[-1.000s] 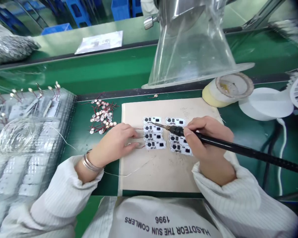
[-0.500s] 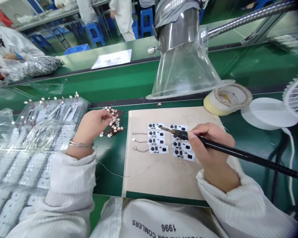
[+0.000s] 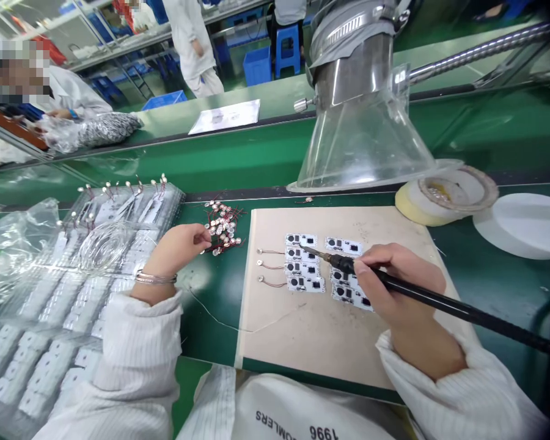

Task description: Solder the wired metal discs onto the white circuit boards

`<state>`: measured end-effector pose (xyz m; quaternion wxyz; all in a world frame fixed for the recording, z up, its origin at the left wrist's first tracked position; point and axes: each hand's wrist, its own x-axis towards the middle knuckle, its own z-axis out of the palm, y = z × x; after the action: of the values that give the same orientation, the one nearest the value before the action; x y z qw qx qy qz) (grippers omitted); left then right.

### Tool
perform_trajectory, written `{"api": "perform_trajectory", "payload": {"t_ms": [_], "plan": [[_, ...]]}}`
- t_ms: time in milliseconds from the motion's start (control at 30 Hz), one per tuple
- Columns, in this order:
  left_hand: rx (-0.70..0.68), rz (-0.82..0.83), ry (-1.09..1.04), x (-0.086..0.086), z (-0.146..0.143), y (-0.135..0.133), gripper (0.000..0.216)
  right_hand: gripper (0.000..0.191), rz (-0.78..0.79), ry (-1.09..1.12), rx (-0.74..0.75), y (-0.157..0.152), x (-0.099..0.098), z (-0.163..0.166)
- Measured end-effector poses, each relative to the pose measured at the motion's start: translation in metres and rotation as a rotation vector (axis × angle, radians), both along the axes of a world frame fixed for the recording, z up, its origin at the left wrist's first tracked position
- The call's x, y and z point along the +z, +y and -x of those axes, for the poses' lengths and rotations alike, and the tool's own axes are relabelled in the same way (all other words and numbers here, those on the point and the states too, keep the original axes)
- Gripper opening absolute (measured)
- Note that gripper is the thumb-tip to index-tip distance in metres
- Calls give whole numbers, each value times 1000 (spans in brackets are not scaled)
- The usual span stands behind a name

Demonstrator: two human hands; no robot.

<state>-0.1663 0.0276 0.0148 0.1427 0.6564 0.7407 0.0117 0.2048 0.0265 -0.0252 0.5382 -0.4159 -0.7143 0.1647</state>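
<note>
My right hand [image 3: 401,284] grips a soldering iron [image 3: 421,299] like a pen. Its tip is over the upper boards of the left column of white circuit boards [image 3: 305,269]. Three of these boards have thin wires running left to small round parts [image 3: 259,263] on the beige mat. A second column of boards [image 3: 343,245] lies partly behind the iron and my right hand. At the left edge of a pile of small round parts with red wires [image 3: 222,227], my left hand [image 3: 181,244] has its thumb and fingers pinched together. Whatever is between those fingertips cannot be made out.
Clear trays [image 3: 73,305] of white boards fill the left, with coiled solder wire [image 3: 103,247] on top. A clear fume hood [image 3: 362,146] hangs over the back of the mat [image 3: 275,342]. Tape roll [image 3: 421,201] stands back right. Co-workers are across the bench.
The view has shifted, so the bench sits further right and lower. My left hand has drawn back from over the pile to its left edge. The iron's tip is slightly nearer the second board.
</note>
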Motion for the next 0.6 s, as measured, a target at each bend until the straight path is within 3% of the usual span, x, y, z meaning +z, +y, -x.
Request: {"api": "perform_trajectory", "payload": {"t_ms": [133,267,433,600], "plan": [[-11,51,-32,-19,2,-12,9,9,-36,-26,14,0,2,2],[-31,-13,-20,-33,-9,-21,4,11,-38,-68,9,0,6,4],[-29,-102,-38,-37,-18,-29,13,15,-58,-85,10,1,10,5],[-23,-119,-211,-31,-10,-32,17,13,-104,-93,16,3,11,5]]}}
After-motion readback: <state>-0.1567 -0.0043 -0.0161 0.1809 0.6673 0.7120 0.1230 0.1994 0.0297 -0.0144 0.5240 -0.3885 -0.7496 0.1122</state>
